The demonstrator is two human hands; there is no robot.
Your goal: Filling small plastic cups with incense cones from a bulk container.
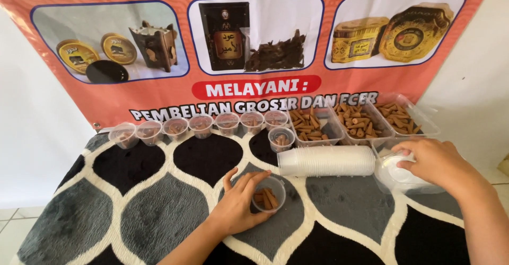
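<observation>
- While the left hand (pixel 239 205) lies on the patterned rug (pixel 143 212), its thumb and fingers are curled about a small clear cup (pixel 268 193) holding brown cone-shaped pieces; the cup stands on the rug, just in front of the lying stack of white cups (pixel 326 160).
- To the right of that stack, the right hand (pixel 435 161) rests over a clear bag of lids (pixel 405 177), fingers bent down onto a lid; whether they pinch it or merely touch it, I cannot tell.
- Just behind the stack's left end stands one filled cup (pixel 281 139) on its own.
- Behind the stack, three clear trays (pixel 366 121) sit side by side, heaped with brown cones.
- Left of the trays, a row of small filled cups (pixel 200 125) runs along the rug's far edge.
- Behind everything hangs an orange banner (pixel 159 93) showing pictures of tins and boxes, with white wall on either side.
</observation>
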